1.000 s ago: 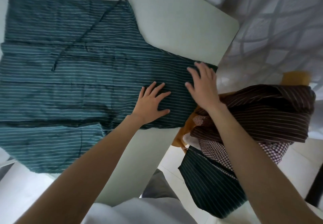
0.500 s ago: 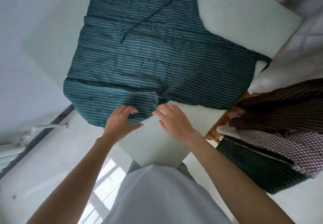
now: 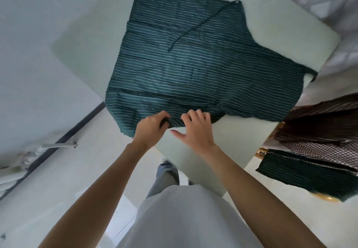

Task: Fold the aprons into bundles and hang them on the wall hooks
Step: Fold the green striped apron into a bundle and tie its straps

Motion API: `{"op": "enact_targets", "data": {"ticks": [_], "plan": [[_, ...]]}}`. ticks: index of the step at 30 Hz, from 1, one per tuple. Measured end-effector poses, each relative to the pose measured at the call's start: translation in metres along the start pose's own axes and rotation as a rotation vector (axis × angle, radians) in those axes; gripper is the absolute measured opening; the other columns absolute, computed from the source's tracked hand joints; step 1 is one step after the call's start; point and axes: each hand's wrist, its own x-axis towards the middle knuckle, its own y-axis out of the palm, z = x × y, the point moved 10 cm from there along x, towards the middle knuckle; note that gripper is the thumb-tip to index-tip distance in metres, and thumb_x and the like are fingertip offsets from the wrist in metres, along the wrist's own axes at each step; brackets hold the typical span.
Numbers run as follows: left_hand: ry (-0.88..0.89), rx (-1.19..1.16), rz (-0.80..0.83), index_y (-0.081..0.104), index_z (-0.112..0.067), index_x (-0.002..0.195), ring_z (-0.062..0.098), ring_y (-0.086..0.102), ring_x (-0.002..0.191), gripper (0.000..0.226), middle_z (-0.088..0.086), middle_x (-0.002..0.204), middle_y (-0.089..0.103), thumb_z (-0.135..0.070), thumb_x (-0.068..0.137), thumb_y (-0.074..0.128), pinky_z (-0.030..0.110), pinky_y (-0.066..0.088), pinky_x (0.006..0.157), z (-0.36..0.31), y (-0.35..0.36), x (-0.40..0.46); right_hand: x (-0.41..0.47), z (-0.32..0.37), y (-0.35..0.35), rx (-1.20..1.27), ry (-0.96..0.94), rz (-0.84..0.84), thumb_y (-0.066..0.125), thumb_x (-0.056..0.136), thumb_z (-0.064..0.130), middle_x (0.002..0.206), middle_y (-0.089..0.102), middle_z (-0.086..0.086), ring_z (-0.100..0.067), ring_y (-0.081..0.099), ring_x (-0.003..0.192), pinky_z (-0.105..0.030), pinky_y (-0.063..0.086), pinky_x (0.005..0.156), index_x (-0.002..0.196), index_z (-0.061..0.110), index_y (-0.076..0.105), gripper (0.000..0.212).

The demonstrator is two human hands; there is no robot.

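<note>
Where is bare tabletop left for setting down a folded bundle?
Bare table lies between the green apron's near hem and the table's near edge, and beyond its far-right side. Crowded: the apron pile at right; both hands, left hand and right hand, at the hem.

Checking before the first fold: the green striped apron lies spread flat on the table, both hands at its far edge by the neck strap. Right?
Not quite. The head view shows the left hand and right hand at the near edge of the green striped apron, opposite the neck strap. It does lie spread on the table.
</note>
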Motion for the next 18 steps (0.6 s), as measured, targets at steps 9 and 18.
{"op": "enact_targets", "data": {"ticks": [9,18], "plan": [[0.237,0.064,-0.016,0.065,-0.017,0.099,0.021,0.066,0.073,0.012,-0.003,0.091,0.070,-0.017,0.087,0.064,0.032,0.053,0.060,0.012,-0.031,0.014,-0.005,-0.046,-0.045,0.002,0.263,-0.195,0.079,0.061,0.006,0.102,0.059,-0.008,-0.026,0.052,0.091,-0.034,0.041,0.077,0.097,0.013,0.060,0.041],[0.222,0.087,0.271,0.068,-0.015,0.101,0.022,0.065,0.086,0.020,0.002,0.097,0.070,-0.027,0.085,0.067,0.033,0.052,0.077,0.046,-0.016,-0.011,-0.072,-0.096,-0.047,0.324,0.328,0.006,0.067,0.083,0.006,0.113,0.062,-0.006,-0.024,0.056,0.105,-0.025,0.038,0.087,0.103,0.013,0.070,0.022]]}}
